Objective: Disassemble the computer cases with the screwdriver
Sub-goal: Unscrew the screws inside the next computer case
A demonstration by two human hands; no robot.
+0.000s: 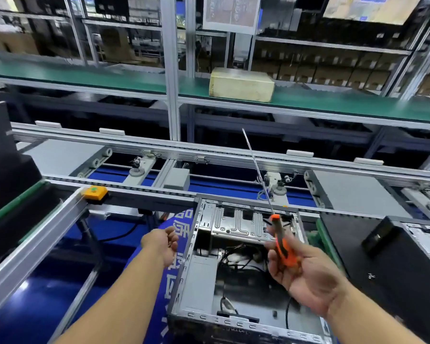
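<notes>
The open case (pixel 243 276) lies near centre, its near edge cut off by the frame. The right hand (pixel 305 276) holds the screwdriver (pixel 282 247) above it, fingers curled round the orange handle, shaft pointing far and up. The left hand (pixel 163 242) hovers left of the case, fingers loosely curled, holding nothing. The interior cables are blurred.

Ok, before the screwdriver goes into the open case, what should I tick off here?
1. Screwdriver held in right hand: ok, fingers wrap the orange handle.
2. Tip aimed at a screw: not ok, the shaft points up and away.
3. Case side open: ok, the inside shows.
4. Left hand steadying case: not ok, it is beside it, loosely curled, holding nothing.
5. Screws left inside: cannot tell.
</notes>
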